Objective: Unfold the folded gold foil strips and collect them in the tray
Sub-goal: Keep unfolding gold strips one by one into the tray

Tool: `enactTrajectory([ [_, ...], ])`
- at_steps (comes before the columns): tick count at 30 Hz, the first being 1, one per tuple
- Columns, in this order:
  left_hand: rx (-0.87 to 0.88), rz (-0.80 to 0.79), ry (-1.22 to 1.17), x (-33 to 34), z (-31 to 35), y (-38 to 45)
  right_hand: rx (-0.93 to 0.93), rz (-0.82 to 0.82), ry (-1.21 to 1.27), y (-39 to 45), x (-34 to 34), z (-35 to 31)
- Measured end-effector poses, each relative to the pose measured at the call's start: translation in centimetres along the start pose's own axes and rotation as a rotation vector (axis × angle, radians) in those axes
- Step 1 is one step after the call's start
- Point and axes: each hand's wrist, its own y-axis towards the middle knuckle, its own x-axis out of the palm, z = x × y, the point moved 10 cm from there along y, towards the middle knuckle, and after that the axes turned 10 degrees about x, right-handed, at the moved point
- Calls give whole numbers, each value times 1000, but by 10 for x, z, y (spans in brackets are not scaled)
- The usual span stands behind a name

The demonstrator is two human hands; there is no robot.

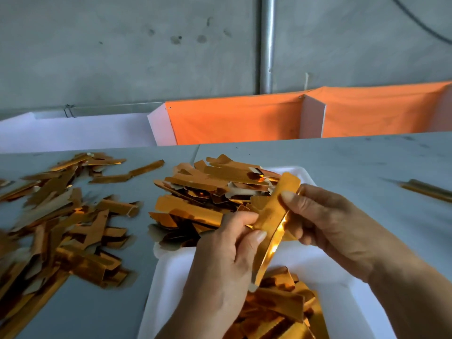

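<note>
Head view; forward-down; close over table (342, 167)

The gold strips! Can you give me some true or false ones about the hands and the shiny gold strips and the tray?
1. Both hands hold one gold strip. True: the left hand and the right hand both pinch it.
2. The tray is black. False: it is white.
3. Gold strips lie in the tray already. True: a heap lies near its close end.
4. The table left of the tray is bare. False: a loose pile of gold strips lies there.
5. The cloth behind the table is orange. True.
</note>
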Motion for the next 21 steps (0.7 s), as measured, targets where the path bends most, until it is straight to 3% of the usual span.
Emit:
enactTrajectory([
  [4,-10,-23,-47,3,1,-1,-57,68,28,-2,-15,-9],
  [9,-98,-69,-249,10,-6,-3,-34,-38,-73,-5,2,-5],
  [13,-120,-128,-232,12,-9,-4,2,-63,68,-5,-4,-4],
  [21,172,-251,208,22,24,-5,174,-138,164,-8,1,9],
])
